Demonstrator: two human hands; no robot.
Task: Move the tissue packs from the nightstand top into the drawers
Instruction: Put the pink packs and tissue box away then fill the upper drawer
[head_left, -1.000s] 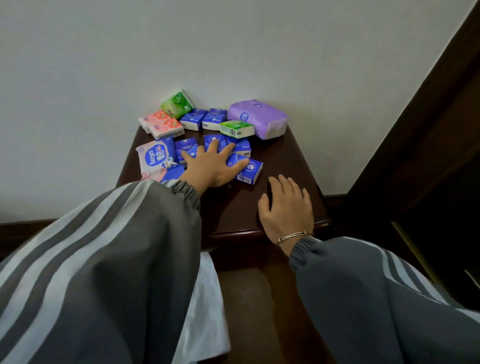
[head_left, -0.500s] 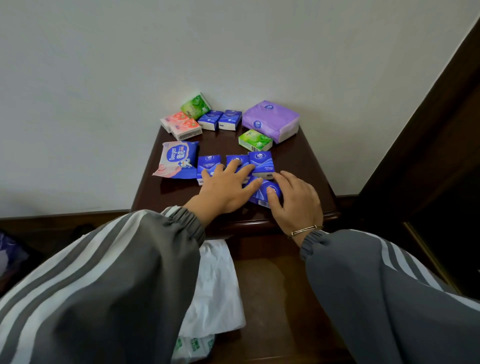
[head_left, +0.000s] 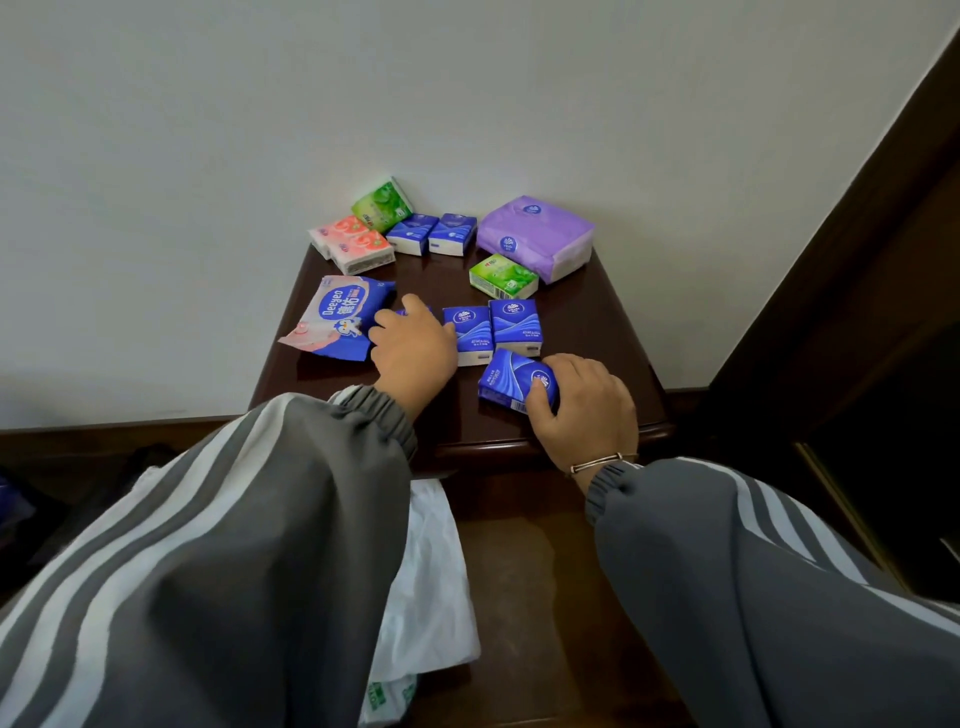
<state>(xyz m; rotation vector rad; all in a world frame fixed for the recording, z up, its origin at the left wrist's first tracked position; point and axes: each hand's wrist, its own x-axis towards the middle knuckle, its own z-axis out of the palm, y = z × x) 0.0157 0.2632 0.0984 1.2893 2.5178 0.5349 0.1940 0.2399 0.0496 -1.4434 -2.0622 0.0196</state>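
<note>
Several tissue packs lie on the dark wooden nightstand (head_left: 597, 332). My right hand (head_left: 582, 405) grips a small blue pack (head_left: 506, 379) near the front edge. My left hand (head_left: 413, 345) curls over another small blue pack (head_left: 410, 313), mostly hidden under it. Two more blue packs (head_left: 491, 330) lie side by side between my hands. A blue-and-pink Deeyeo pack (head_left: 340, 314) lies left of my left hand. At the back are a purple pack (head_left: 535, 236), two green packs (head_left: 503, 276), two pink packs (head_left: 353, 244) and two blue packs (head_left: 431, 234). No drawer front shows.
A white wall rises behind the nightstand. A dark wooden panel (head_left: 857, 270) stands to the right. A white plastic bag (head_left: 426, 592) lies below the nightstand's front edge, between my grey striped sleeves.
My left hand slid left off the middle blue packs onto the leftmost one. My right hand closed around the front blue pack. The camera view shifted slightly.
</note>
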